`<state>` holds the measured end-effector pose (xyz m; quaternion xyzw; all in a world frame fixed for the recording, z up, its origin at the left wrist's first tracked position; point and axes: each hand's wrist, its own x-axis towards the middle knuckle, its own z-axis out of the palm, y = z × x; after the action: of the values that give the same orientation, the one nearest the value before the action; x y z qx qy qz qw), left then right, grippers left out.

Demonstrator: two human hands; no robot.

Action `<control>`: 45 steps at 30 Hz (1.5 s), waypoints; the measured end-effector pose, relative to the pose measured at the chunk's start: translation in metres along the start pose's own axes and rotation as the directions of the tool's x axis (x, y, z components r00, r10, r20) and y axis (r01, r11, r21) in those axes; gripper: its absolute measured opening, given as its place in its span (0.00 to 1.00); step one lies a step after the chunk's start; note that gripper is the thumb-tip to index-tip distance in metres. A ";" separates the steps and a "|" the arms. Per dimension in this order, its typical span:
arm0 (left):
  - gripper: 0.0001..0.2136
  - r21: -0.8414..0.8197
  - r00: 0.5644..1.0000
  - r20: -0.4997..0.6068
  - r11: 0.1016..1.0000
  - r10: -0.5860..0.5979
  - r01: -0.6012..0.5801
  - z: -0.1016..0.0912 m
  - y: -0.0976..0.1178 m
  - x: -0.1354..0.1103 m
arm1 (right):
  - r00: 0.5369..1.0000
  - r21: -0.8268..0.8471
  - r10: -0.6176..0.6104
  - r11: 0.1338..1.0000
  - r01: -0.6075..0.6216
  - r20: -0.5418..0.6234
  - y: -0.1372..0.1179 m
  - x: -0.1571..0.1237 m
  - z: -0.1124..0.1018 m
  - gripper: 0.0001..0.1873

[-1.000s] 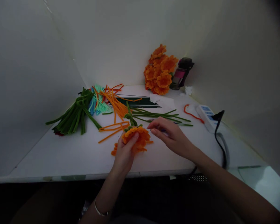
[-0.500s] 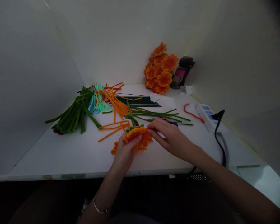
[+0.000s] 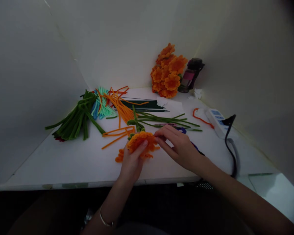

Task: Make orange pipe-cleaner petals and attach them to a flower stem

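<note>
Seeing at far left a thick bundle of fuzzy green stems [image 3: 74,120], then turquoise stems [image 3: 104,106] and a fan of orange stems [image 3: 124,112], all lying on the white table [image 3: 63,163]. Noticing an orange petal piece [image 3: 119,156] lying just beside the left hand [image 3: 132,161]. Gripping the orange flower [image 3: 139,140] in that hand, near the table's front edge, and laying the thumb across its petals. Looking plush and vivid, showing rounded, scalloped petal tips around a ruffled rim, tilting to one side, and bearing a looped green stem [image 3: 134,120] at the back. Holding the right hand [image 3: 178,146] at the flower's right edge, bringing thumb and forefinger together; being unable to tell if pinching a petal. Spotting beyond it long green stems [image 3: 170,119], similar orange flowers [image 3: 165,76] clustering by the back wall, a dark bottle [image 3: 188,76] standing just beside, and finally a white power strip [image 3: 217,123].
</note>
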<state>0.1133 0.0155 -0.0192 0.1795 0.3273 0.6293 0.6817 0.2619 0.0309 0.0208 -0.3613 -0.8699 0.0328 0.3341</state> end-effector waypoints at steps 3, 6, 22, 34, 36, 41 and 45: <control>0.16 0.012 1.000 -0.023 1.000 0.010 -0.010 0.001 -0.002 -0.001 | 0.997 -0.172 -0.034 0.984 0.047 0.074 -0.003 0.003 -0.002 0.11; 0.16 0.016 0.999 -0.036 1.000 0.012 -0.012 0.002 -0.001 -0.002 | 0.989 -0.264 -0.034 0.962 0.072 0.144 -0.003 0.006 -0.006 0.14; 0.12 -0.050 1.000 0.031 0.999 -0.006 0.007 0.009 -0.002 -0.005 | 0.999 0.288 -0.033 0.957 0.031 0.002 0.011 0.007 0.003 0.08; 0.10 0.067 0.988 0.065 0.987 0.141 -0.145 0.007 -0.009 -0.005 | 0.999 0.229 -0.044 0.972 0.046 -0.014 0.001 0.005 -0.001 0.06; 0.10 0.067 0.989 0.055 0.987 0.140 -0.144 0.008 -0.010 -0.005 | 0.999 0.320 -0.022 0.947 0.028 -0.023 0.002 0.005 0.002 0.08; 0.10 0.092 0.983 0.072 0.981 0.166 -0.172 0.008 -0.011 -0.003 | 0.999 0.496 0.027 0.868 -0.006 -0.036 0.006 0.004 0.008 0.10; 0.09 0.146 0.981 0.090 0.973 0.169 -0.181 0.007 -0.009 -0.004 | 0.998 0.533 0.066 0.844 -0.051 -0.010 0.010 0.006 0.002 0.09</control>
<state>0.1247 0.0120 -0.0193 0.2839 0.3312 0.6523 0.6199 0.2638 0.0426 0.0189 -0.2812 -0.8105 0.2779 0.4321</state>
